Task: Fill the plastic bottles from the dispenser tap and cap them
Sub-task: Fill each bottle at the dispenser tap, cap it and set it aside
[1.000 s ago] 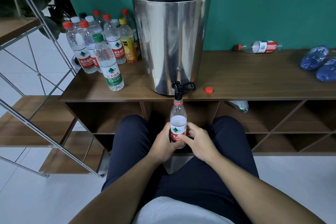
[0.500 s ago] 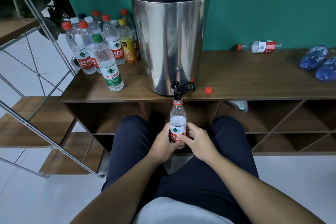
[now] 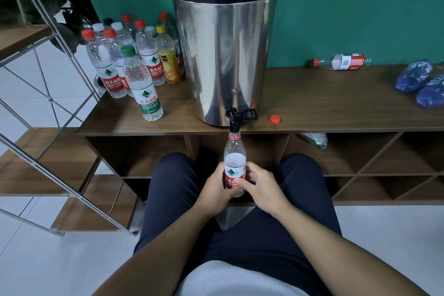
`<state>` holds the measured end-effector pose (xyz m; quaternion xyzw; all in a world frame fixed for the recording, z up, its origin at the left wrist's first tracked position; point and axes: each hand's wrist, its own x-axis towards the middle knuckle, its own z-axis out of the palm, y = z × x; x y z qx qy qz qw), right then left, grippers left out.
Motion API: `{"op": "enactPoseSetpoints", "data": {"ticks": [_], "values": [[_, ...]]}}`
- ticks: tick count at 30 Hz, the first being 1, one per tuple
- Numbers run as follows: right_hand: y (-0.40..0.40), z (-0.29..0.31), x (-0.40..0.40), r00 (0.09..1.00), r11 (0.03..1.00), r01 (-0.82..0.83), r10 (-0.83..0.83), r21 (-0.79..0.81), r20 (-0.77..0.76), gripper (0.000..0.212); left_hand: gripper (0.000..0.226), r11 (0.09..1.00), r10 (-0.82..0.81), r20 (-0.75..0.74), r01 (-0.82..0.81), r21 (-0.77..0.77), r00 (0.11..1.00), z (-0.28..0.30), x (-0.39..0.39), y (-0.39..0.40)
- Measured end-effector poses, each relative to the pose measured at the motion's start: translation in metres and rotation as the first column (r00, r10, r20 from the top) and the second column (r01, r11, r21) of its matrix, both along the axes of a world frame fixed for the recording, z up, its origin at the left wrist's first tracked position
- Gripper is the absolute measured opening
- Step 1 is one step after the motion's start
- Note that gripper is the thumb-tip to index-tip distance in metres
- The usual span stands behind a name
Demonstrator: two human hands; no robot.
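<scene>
Both the left hand [image 3: 214, 188] and right hand [image 3: 260, 188] grip an uncapped water bottle [image 3: 234, 163] under the dispenser tap [image 3: 234, 116], partly filled, its red cap [image 3: 274, 119] waiting on the bench [image 3: 312, 103].

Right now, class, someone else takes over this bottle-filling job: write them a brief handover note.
Left hand and right hand both grip the uncapped bottle, its mouth under the dispenser tap.
Bottle is partly filled, water near the label's top.
Its likely red cap lies on the shelf right of the dispenser.
Done: capped bottles stand at left.
Left: finish filling, cap it, then check the lying bottle.
</scene>
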<state>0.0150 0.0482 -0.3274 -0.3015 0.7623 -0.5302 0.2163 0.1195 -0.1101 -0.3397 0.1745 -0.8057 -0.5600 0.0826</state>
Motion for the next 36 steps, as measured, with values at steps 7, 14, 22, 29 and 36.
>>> {"op": "enactPoseSetpoints", "data": {"ticks": [7, 14, 22, 29, 36], "values": [[0.0003, 0.0000, -0.0003, 1.000, 1.000, -0.006, 0.006, -0.002, 0.008, 0.050, 0.072, 1.000, -0.004, 0.009, 0.004, -0.002, 1.000, 0.0004, 0.0004, 0.0003], [0.0008, 0.0000, 0.0003, 1.000, 1.000, -0.004, 0.004, -0.010, 0.014, 0.051, 0.071, 1.000, 0.000, 0.008, 0.000, -0.001, 1.000, 0.0007, 0.0003, -0.0001], [0.0014, 0.0009, 0.0005, 1.000, 1.000, -0.008, 0.008, -0.010, 0.012, 0.051, 0.071, 1.000, -0.006, 0.007, 0.006, -0.013, 1.000, 0.0022, 0.0013, 0.0005], [0.0004, 0.0000, 0.0000, 1.000, 1.000, -0.003, 0.003, 0.003, 0.003, 0.051, 0.075, 1.000, -0.005, 0.012, 0.006, -0.001, 1.000, 0.0026, 0.0009, 0.0010], [0.0008, -0.0008, -0.0003, 1.000, 1.000, -0.001, 0.001, 0.010, 0.000, 0.052, 0.076, 1.000, -0.006, 0.022, 0.006, -0.002, 1.000, 0.0033, 0.0012, 0.0009]]}}
